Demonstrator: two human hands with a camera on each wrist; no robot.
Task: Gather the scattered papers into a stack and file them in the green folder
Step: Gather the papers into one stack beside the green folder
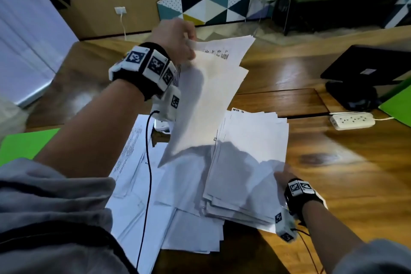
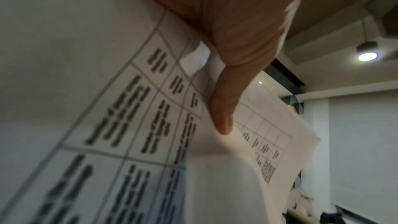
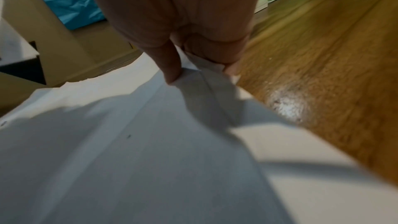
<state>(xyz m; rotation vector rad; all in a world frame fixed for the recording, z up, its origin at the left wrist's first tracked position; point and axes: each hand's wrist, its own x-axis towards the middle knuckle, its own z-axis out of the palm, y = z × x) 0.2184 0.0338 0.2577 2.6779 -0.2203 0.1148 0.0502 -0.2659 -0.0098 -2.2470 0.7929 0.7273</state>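
left hand (image 1: 175, 40): pinching a few printed sheets (image 1: 206, 95), lifted over the desk
right hand (image 1: 283, 177): gripping the corner of the paper stack (image 1: 246, 162)
green folder (image 1: 24, 143): flat on the desk's left side

Grey sleeves (image 1: 55, 196), black wristbands (image 1: 142, 66) bearing white, seemingly coded marker blocks, thin black cables (image 1: 148, 162).
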